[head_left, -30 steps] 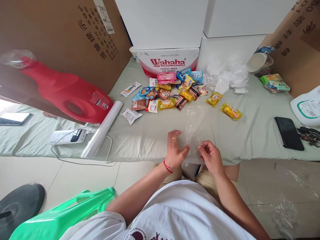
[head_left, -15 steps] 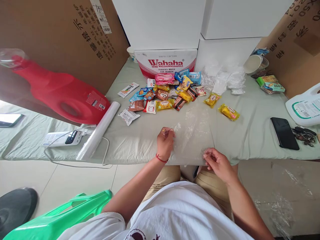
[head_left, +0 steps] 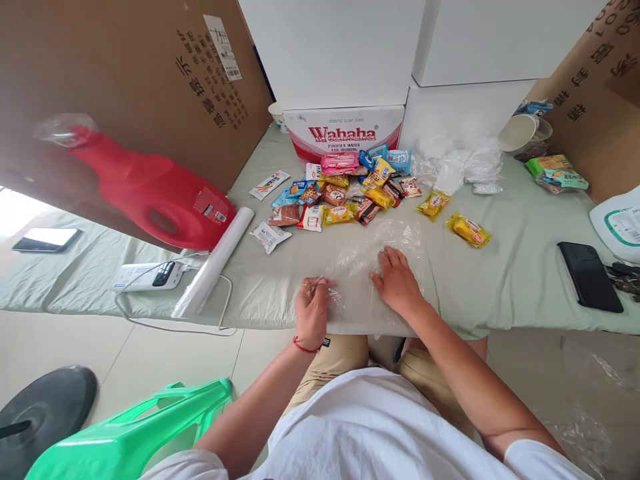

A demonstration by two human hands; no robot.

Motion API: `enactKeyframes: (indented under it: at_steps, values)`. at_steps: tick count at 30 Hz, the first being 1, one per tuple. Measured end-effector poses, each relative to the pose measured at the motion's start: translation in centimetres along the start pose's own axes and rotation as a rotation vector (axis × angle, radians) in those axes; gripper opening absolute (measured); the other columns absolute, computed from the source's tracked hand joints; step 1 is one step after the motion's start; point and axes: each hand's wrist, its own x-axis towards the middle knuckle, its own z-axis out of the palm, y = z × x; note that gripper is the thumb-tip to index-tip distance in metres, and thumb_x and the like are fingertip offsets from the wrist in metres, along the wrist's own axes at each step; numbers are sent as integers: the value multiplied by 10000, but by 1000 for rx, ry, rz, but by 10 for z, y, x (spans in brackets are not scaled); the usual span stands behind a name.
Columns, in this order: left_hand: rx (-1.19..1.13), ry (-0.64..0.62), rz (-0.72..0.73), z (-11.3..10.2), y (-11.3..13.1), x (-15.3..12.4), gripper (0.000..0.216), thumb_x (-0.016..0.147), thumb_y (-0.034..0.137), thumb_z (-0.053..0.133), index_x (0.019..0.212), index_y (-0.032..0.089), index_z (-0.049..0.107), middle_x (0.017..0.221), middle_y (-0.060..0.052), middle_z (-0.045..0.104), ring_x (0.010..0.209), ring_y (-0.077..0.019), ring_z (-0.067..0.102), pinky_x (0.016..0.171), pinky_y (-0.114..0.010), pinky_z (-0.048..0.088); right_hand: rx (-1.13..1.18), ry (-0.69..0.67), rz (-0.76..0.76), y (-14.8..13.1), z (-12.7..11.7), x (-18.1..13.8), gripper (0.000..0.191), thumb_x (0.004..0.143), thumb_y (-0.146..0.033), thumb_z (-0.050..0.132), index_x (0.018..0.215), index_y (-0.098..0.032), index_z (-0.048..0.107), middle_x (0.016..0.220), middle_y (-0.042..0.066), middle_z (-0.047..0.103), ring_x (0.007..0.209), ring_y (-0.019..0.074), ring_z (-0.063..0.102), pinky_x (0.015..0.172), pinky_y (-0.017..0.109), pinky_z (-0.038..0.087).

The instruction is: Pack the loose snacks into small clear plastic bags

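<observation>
A sheet of clear plastic film [head_left: 354, 301] lies on the cloth-covered table near its front edge. My left hand [head_left: 311, 312] pinches the film's left side between thumb and fingers. My right hand [head_left: 399, 281] rests palm down on the sheet with its fingers stretched out. Just beyond the film is a pile of small wrapped snacks, among them a yellow packet [head_left: 339, 213], a white packet [head_left: 271, 236] and pink packets [head_left: 340, 162]. Two yellow snack packets, one nearer [head_left: 469, 230] and one farther [head_left: 434, 205], lie apart to the right.
A roll of clear film [head_left: 214, 263], a power bank [head_left: 149, 275] with a cable and a red jug [head_left: 165, 193] are on the left. Crumpled clear plastic [head_left: 457, 163] lies behind. A black phone [head_left: 590, 277] is at right. A Wahaha carton [head_left: 345, 130] stands at the back.
My right hand has moved from the film's near right corner up and inward, and its fingers have opened onto the sheet. My left hand has shifted left and nearer. The view has turned slightly.
</observation>
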Motion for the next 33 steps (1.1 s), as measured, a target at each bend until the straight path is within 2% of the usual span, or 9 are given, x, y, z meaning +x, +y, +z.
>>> enactKeyframes:
  at_steps: [4, 8, 11, 14, 17, 21, 25, 29, 33]
  values:
    - [293, 54, -4, -54, -2, -13, 348, 788, 507, 725, 849, 188, 599, 808, -21, 616, 709, -146, 580, 551, -237, 496, -17, 17, -50, 6, 10, -2, 604, 1051, -398, 403, 1528, -37, 490, 1635, 217, 393, 1540, 358, 307, 1256, 518, 300]
    - [570, 136, 226, -77, 12, -30, 220, 795, 378, 723, 884, 205, 622, 850, -12, 564, 700, -143, 544, 554, -248, 458, -63, 22, -76, 6, 5, -5, 571, 1048, -368, 424, 1533, -77, 500, 1652, 203, 376, 1532, 365, 332, 1241, 533, 306]
    - [648, 131, 558, -59, 32, -42, 62, 897, 273, 634, 912, 222, 603, 925, -24, 564, 711, -136, 529, 633, -280, 480, -132, -24, -90, -4, 0, -4, 543, 1044, -272, 389, 1569, -158, 471, 1671, 151, 364, 1525, 367, 351, 1224, 596, 284]
    - [693, -43, 875, -19, 45, -50, 43, 963, 265, 599, 992, 233, 592, 1011, -63, 614, 917, -191, 604, 813, -343, 510, -236, -140, -61, -18, -6, 2, 622, 1026, -240, 405, 1644, -210, 341, 1709, 145, 260, 1512, 398, 364, 1176, 678, 304]
    - [786, -195, 977, 27, 47, -44, 404, 926, 508, 668, 1179, 209, 571, 1196, -136, 627, 1121, -277, 604, 952, -430, 495, -340, -311, 30, -29, -12, 11, 719, 1007, -296, 464, 1679, -287, 210, 1742, 117, 131, 1517, 418, 348, 1107, 694, 395]
    - [1000, -301, 763, 75, 50, -14, 537, 909, 616, 630, 1216, 176, 597, 1225, -159, 640, 1190, -326, 577, 969, -463, 482, -378, -378, 45, -37, -15, 17, 639, 1031, -302, 406, 1657, -344, 283, 1740, 83, 192, 1498, 427, 368, 1093, 680, 415]
    - [1180, -424, 537, 101, 61, 29, 277, 874, 461, 677, 957, 198, 655, 1129, -131, 660, 1143, -340, 583, 928, -460, 477, -380, -339, 0, -40, -18, 14, 593, 1004, -263, 452, 1597, -256, 448, 1621, 157, 447, 1454, 464, 409, 1136, 736, 314]
    - [900, -589, 279, 93, 70, 71, 70, 825, 169, 580, 760, 191, 569, 859, -46, 652, 847, -202, 615, 792, -331, 472, -377, -342, -75, -33, -25, 11, 582, 1005, -175, 392, 1579, -221, 470, 1642, 159, 412, 1506, 420, 363, 1164, 777, 224]
    - [483, -538, -19, 57, 72, 96, 78, 826, 226, 567, 798, 207, 497, 751, 4, 618, 712, -145, 578, 671, -267, 433, -365, -236, -150, -13, -33, 11, 600, 1040, -245, 368, 1639, -251, 346, 1729, 112, 205, 1551, 372, 302, 1192, 737, 231]
